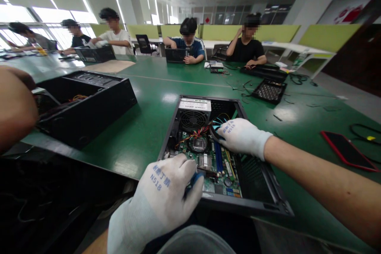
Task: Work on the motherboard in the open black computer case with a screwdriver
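An opened black computer case (269,190) lies in front of me on the green table. Inside are a power supply (195,105) with a round fan grille, a green motherboard (218,188) and a bare processor socket area (199,143). My right hand (242,137), in a white glove, grips a round cooling fan (219,122) with light blue blades, above the board's right part. Coloured wires (202,130) run beside it. My left hand (169,186), gloved too, is closed over the board's near left side; what its curled fingers hold, with blue showing between them, is unclear.
Another open black case (98,113) stands at left, beside a person's bare arm (14,107). A red-edged phone (348,151), a black perforated panel (269,90) and loose cables (245,87) lie at right. Several people work across the table (151,87).
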Available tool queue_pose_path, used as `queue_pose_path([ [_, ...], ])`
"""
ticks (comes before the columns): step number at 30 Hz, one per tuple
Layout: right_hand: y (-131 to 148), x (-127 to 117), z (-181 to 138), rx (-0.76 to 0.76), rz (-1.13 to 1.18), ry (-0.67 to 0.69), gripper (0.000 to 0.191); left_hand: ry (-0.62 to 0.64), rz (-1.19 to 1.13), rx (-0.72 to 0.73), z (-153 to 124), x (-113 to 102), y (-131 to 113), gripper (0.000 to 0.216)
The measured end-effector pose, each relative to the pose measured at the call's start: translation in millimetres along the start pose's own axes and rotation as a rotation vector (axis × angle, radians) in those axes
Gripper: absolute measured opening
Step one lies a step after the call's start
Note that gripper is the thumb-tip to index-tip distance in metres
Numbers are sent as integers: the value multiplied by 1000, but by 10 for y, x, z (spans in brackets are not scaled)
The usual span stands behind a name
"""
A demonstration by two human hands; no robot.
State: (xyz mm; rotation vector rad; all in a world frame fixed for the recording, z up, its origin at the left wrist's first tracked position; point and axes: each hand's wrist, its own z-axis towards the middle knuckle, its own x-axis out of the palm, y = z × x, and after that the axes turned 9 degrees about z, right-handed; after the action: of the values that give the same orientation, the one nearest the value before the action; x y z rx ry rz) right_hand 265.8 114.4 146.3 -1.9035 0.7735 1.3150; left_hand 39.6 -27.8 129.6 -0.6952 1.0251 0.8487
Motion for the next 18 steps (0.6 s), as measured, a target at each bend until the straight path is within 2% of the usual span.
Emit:
queue_pose_path([
  [3,14,3,-8,-17,-14,34,31,11,5,4,2,6,4,20],
  [6,20,22,6,-17,-29,30,36,6,5,2,-6,16,5,20],
  [10,63,30,48,-67,-25,-108,38,40,-16,-15,-9,1,-2,18],
  [14,178,9,143,-219,-26,-251,38,72,-22,-19,2,-26,-10,19],
  [16,254,-4,224,-268,-37,-228,42,75,-19,-24,6,-27,-11,20],
  [18,329,-12,320,-292,-68,-127,44,83,-25,-35,6,-21,-10,20],
])
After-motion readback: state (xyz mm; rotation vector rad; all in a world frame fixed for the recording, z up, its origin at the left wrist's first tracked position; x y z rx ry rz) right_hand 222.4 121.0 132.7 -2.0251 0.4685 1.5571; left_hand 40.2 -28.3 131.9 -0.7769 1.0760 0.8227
